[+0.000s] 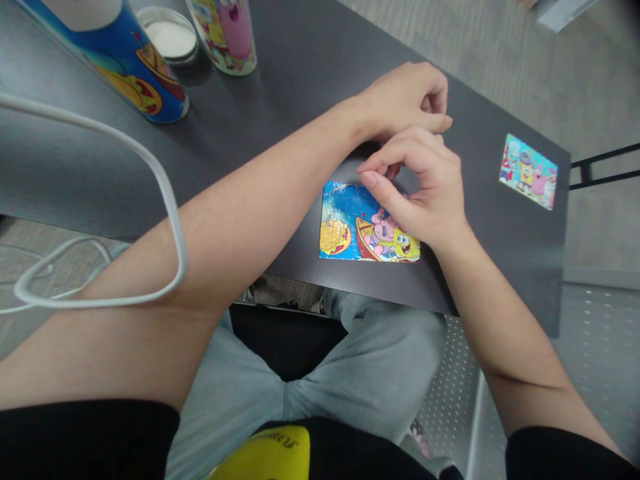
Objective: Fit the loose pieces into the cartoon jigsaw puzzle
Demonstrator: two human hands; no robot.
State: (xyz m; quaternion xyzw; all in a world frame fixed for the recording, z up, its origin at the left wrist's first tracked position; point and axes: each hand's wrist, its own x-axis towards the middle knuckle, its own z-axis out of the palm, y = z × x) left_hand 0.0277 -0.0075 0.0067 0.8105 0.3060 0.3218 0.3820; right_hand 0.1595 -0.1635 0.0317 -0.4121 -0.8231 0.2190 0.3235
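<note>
A dark table [280, 87] fills most of the view, running from the top left down to a corner at the right. Below its near edge show the person's lap in grey jeans [350, 373] and a pale perforated floor at the right. A white cable [167, 193] loops across the left side, over the left forearm.

At the top left a blue can [125, 60] lies tilted, with a cartoon print. Just right of it stands a pink can [227, 33] with similar figures. Between the two sits a round lid [167, 35], clear-rimmed and white inside.

The puzzle [350, 227], a cartoon scene on blue, lies flat near the table's front edge, in front of the person. Its upper right part is hidden under the right hand. A smaller picture card [529, 171] lies well apart, near the table's right corner.

The left hand [407, 97] rests just beyond the puzzle, its fingers curled loosely inward, knuckles up. The right hand [425, 187] hovers over the puzzle's upper right part, touching the left hand; its thumb and forefinger are drawn together as in a pinch, the other fingers curled. Whether they hold a piece I cannot tell.
</note>
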